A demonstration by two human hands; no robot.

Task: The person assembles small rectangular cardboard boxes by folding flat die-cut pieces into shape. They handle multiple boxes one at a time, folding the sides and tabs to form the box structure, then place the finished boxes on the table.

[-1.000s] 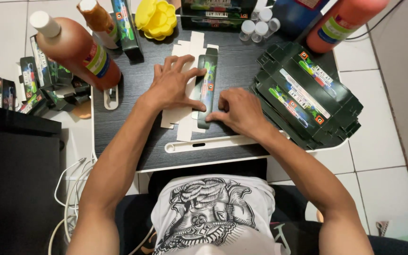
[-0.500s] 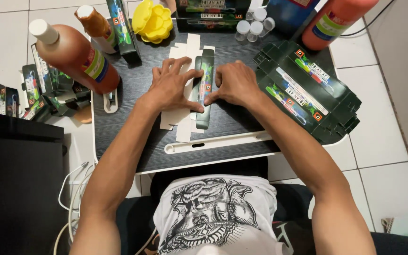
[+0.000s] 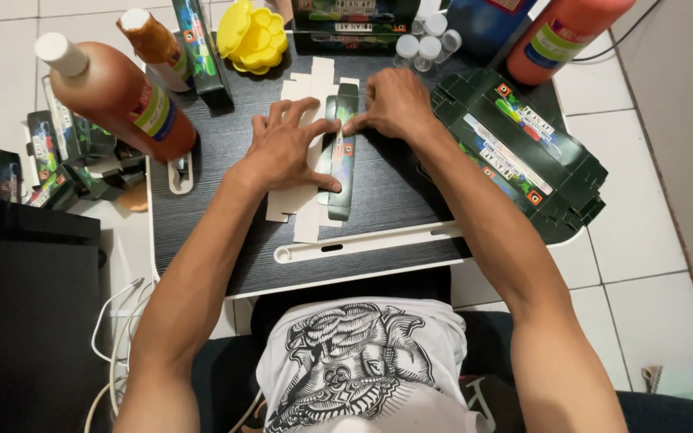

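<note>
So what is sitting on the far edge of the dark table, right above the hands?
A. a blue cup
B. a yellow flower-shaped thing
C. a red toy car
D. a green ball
B: a yellow flower-shaped thing lies at the far edge of the dark table, beyond the left hand and right hand, which press on a flat cardboard box.
</note>
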